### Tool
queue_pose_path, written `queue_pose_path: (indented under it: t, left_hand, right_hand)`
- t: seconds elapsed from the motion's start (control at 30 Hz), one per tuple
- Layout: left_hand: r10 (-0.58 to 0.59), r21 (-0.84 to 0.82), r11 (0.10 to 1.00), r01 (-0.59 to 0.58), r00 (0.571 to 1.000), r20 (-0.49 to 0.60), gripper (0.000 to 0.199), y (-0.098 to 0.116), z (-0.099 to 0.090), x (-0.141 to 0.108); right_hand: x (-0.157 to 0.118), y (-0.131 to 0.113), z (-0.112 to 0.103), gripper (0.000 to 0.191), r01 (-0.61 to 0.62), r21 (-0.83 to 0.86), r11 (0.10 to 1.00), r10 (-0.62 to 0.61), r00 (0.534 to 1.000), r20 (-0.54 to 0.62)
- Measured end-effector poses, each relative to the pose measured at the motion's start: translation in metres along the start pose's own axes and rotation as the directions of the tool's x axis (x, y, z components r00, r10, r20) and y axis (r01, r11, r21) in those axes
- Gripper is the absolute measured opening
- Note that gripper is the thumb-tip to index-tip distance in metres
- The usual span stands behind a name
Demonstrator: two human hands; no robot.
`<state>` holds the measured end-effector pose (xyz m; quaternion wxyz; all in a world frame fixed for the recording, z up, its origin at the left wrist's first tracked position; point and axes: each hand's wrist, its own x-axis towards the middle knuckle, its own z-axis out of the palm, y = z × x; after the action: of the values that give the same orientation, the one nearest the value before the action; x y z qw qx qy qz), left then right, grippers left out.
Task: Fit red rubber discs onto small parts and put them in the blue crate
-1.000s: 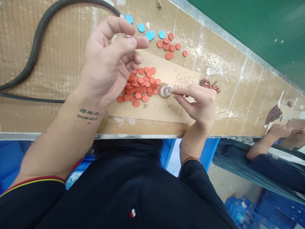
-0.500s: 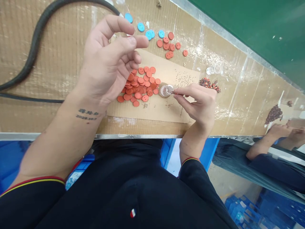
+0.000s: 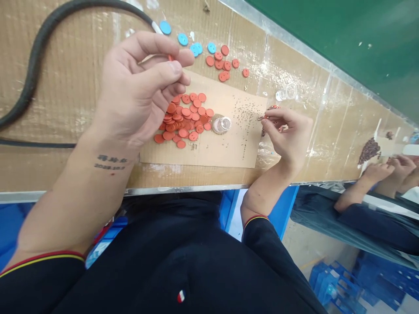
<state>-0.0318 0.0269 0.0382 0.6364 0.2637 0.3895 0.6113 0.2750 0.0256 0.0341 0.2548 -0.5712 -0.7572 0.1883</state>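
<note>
My left hand point(image 3: 149, 78), raised over the bench, is closed in a pinch; an edge of a red disc point(image 3: 170, 57) shows between thumb and fingers. Beneath it lies a heap of red two-holed discs point(image 3: 185, 115) on a cardboard sheet point(image 3: 196, 155). A small clear glass pot point(image 3: 222, 124) stands at the heap's right. My right hand point(image 3: 283, 131) pinches a thin, small wire piece point(image 3: 261, 117) at the pile of short red-and-black wire pieces point(image 3: 273, 107), which the fingers mostly hide. Tiny dark specks point(image 3: 244, 113) dot the cardboard beside this hand.
Blue discs point(image 3: 182, 39) and more red discs point(image 3: 227, 65) lie farther back. Clear plastic rings point(image 3: 288, 92) are behind my right hand. A thick black cable point(image 3: 34, 65) curves at left. Another person's hands point(image 3: 393, 170) work at far right near a dark pile point(image 3: 369, 150).
My right hand has moved right, from the glass pot to the wire pile. My left hand has shifted slightly left and down, and a red disc edge now shows in its pinch.
</note>
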Motion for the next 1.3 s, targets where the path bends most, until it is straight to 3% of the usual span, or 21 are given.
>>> queue_pose_path:
  t: [0.17,0.47,0.6,0.87,1.3]
  left_hand:
    - [0.021,-0.022,1.000,-0.022,1.000,-0.006,0.037,0.002,0.001,0.000]
    - [0.021,0.022,1.000,-0.021,1.000,0.017,0.040,0.000,-0.002,0.001]
    - [-0.012,-0.017,1.000,0.012,1.000,-0.004,0.040,0.001,0.000,0.000]
    - [-0.035,-0.008,0.999,0.035,0.999,-0.009,0.038,-0.001,-0.001,0.001]
    - [-0.041,0.028,0.999,0.042,0.999,-0.012,0.039,0.002,-0.002,0.001]
  right_hand:
    - [0.000,0.017,0.000,0.019,-0.005,0.028,1.000,0.003,0.997,0.074]
    - [-0.003,0.019,-0.004,0.025,0.057,0.014,0.998,-0.058,0.985,0.165]
    - [-0.001,0.018,-0.001,0.028,0.064,0.040,0.997,-0.068,0.989,0.129]
    - [0.002,0.001,0.004,0.018,-0.072,0.015,0.997,0.069,0.988,0.136]
    - [0.002,0.007,-0.001,0.028,-0.047,0.050,0.998,0.041,0.993,0.112]
